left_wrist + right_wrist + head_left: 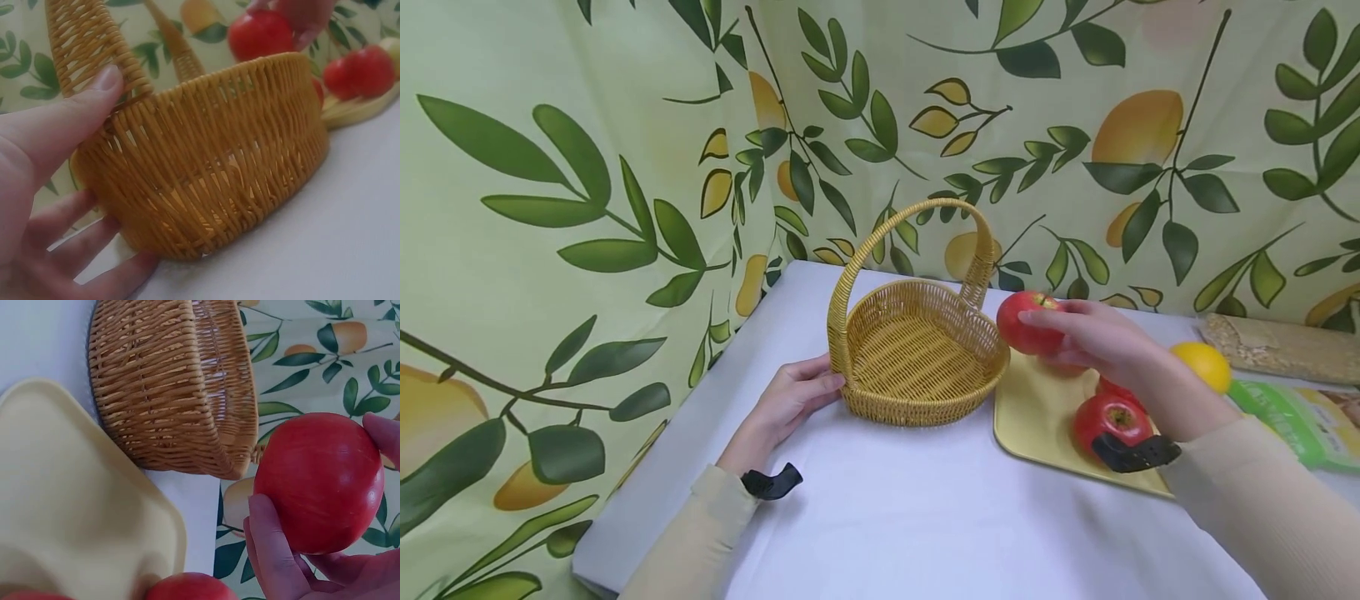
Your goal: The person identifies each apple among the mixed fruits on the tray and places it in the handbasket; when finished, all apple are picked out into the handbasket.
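A round wicker basket (917, 408) with a tall arched handle sits on the white table. My left hand (793, 392) holds its left side, thumb at the handle's base and fingers along the outer wall (206, 169). Just right of the rim, my right hand (1093, 333) grips a red apple (1028, 323), raised over the corner of a yellow tray (1037, 417). In the right wrist view, the thumb and fingers press opposite sides of this apple (319, 481). The basket's woven floor (917, 354) shows bare.
More red apples (1112, 421) lie on the tray, partly behind my right forearm. An orange (1202, 367) lies past them. At the far right are a green package (1288, 421) and a clear bag of brownish contents (1285, 346). A fruit-patterned cloth (895, 50) hangs behind the table.
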Action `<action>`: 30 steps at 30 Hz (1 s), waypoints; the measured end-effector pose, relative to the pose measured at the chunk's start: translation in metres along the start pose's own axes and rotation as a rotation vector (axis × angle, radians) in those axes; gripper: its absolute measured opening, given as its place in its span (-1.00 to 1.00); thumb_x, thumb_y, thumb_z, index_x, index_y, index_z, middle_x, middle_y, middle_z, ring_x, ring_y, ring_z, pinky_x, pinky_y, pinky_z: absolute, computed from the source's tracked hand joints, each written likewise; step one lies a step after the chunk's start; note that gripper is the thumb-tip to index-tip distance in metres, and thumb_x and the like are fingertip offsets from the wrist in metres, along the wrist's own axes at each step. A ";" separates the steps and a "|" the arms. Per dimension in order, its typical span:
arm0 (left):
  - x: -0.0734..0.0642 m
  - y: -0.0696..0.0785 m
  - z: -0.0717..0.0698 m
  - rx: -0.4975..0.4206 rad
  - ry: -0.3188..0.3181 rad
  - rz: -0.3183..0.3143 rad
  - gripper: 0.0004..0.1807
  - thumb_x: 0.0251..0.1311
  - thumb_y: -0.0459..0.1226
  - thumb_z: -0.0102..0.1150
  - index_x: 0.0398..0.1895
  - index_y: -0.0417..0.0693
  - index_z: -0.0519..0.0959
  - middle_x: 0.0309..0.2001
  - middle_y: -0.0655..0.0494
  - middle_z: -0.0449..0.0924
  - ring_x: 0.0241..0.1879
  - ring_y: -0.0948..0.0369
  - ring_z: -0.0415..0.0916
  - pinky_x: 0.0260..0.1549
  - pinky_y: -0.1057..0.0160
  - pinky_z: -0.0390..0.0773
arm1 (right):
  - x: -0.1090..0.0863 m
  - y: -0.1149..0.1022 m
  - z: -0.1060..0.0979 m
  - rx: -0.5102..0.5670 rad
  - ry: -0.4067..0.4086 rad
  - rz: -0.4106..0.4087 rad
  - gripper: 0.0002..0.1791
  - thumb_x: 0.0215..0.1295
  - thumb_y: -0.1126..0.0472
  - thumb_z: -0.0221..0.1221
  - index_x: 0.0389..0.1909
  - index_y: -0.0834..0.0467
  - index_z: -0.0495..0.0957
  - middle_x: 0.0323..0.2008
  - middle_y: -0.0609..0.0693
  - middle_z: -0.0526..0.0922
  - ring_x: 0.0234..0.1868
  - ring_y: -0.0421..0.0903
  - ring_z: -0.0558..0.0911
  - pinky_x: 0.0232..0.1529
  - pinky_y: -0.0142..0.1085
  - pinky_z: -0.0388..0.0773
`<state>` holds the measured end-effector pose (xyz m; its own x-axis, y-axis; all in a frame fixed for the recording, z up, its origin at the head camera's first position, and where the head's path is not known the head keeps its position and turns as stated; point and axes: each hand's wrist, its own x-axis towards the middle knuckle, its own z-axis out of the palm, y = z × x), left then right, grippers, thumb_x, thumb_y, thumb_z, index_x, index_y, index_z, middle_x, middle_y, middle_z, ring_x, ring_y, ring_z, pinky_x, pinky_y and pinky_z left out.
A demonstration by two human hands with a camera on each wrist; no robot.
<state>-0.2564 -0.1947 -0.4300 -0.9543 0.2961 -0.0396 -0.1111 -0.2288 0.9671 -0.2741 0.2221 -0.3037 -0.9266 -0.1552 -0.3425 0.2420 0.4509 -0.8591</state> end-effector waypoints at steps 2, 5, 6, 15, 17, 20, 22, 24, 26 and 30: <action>-0.001 0.001 -0.001 -0.002 -0.005 0.001 -0.43 0.32 -0.49 0.24 0.39 -0.41 0.40 0.41 -0.37 0.34 0.13 0.10 0.62 0.16 0.08 0.60 | 0.001 -0.003 0.002 0.007 0.000 -0.001 0.18 0.25 -0.30 0.34 0.58 0.30 -0.03 0.33 0.28 0.37 0.09 0.06 0.57 0.12 -0.20 0.65; -0.002 0.002 -0.001 -0.005 -0.009 0.005 -0.44 0.32 -0.50 0.24 0.38 -0.41 0.40 0.40 -0.38 0.34 0.13 0.09 0.62 0.17 0.07 0.59 | 0.002 -0.007 0.005 0.016 0.004 -0.001 0.15 0.22 -0.29 0.37 0.56 0.29 0.03 0.32 0.28 0.38 0.04 0.04 0.61 0.13 -0.17 0.65; -0.002 0.002 -0.001 -0.004 -0.008 0.004 -0.44 0.32 -0.49 0.25 0.38 -0.40 0.41 0.40 -0.37 0.35 0.14 0.08 0.61 0.16 0.07 0.59 | 0.003 -0.008 0.006 0.016 0.007 -0.003 0.15 0.21 -0.29 0.38 0.55 0.29 0.05 0.31 0.28 0.39 0.01 0.02 0.62 0.11 -0.18 0.65; -0.006 0.003 -0.003 0.038 0.001 0.007 -0.45 0.27 -0.44 0.34 0.32 -0.38 0.48 0.42 -0.25 0.37 0.20 0.03 0.57 0.16 0.06 0.60 | 0.009 -0.009 0.016 -0.001 0.000 -0.014 0.08 0.25 -0.27 0.36 0.53 0.27 0.11 0.27 0.27 0.47 -0.03 0.02 0.64 0.06 -0.23 0.67; -0.006 0.003 -0.003 0.044 -0.002 0.015 -0.47 0.28 -0.44 0.33 0.31 -0.40 0.49 0.43 -0.24 0.36 0.19 0.05 0.58 0.16 0.06 0.60 | 0.011 -0.009 0.020 0.029 -0.005 -0.023 0.08 0.26 -0.24 0.37 0.54 0.28 0.08 0.30 0.27 0.43 0.02 0.03 0.63 0.09 -0.21 0.66; -0.006 0.002 -0.002 0.039 -0.008 0.021 -0.47 0.28 -0.46 0.31 0.32 -0.41 0.48 0.41 -0.28 0.38 0.18 0.05 0.58 0.17 0.06 0.59 | 0.013 -0.010 0.026 0.062 -0.013 -0.048 0.11 0.26 -0.20 0.39 0.56 0.29 0.02 0.36 0.28 0.37 0.11 0.06 0.62 0.15 -0.15 0.63; -0.006 0.001 -0.001 0.032 -0.012 0.022 -0.46 0.28 -0.46 0.30 0.32 -0.39 0.48 0.39 -0.30 0.39 0.18 0.04 0.59 0.18 0.05 0.59 | 0.013 -0.011 0.029 0.064 -0.013 -0.065 0.13 0.25 -0.20 0.40 0.56 0.30 -0.01 0.38 0.29 0.34 0.17 0.11 0.60 0.16 -0.13 0.62; -0.005 0.000 0.000 0.025 -0.012 0.020 -0.46 0.28 -0.47 0.30 0.33 -0.38 0.48 0.37 -0.33 0.41 0.18 0.02 0.59 0.19 0.05 0.58 | 0.012 -0.013 0.031 0.035 -0.005 -0.074 0.15 0.24 -0.23 0.39 0.56 0.28 -0.02 0.38 0.28 0.33 0.21 0.15 0.57 0.16 -0.12 0.62; -0.004 0.000 0.001 0.026 -0.017 0.022 -0.46 0.28 -0.46 0.30 0.33 -0.39 0.47 0.37 -0.34 0.40 0.18 0.01 0.59 0.19 0.05 0.58 | 0.011 -0.016 0.033 0.015 0.000 -0.077 0.17 0.22 -0.26 0.39 0.56 0.27 -0.02 0.38 0.28 0.33 0.25 0.19 0.54 0.17 -0.09 0.62; -0.003 0.000 0.001 0.035 -0.018 0.029 -0.47 0.28 -0.47 0.30 0.32 -0.41 0.48 0.40 -0.32 0.37 0.17 0.03 0.59 0.17 0.05 0.59 | 0.012 -0.020 0.037 -0.017 -0.012 -0.101 0.16 0.24 -0.26 0.37 0.56 0.29 -0.02 0.38 0.29 0.33 0.28 0.22 0.50 0.19 -0.04 0.60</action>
<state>-0.2537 -0.1946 -0.4294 -0.9519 0.3064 -0.0076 -0.0737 -0.2048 0.9760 -0.2793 0.1786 -0.3042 -0.9423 -0.2114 -0.2595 0.1428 0.4476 -0.8828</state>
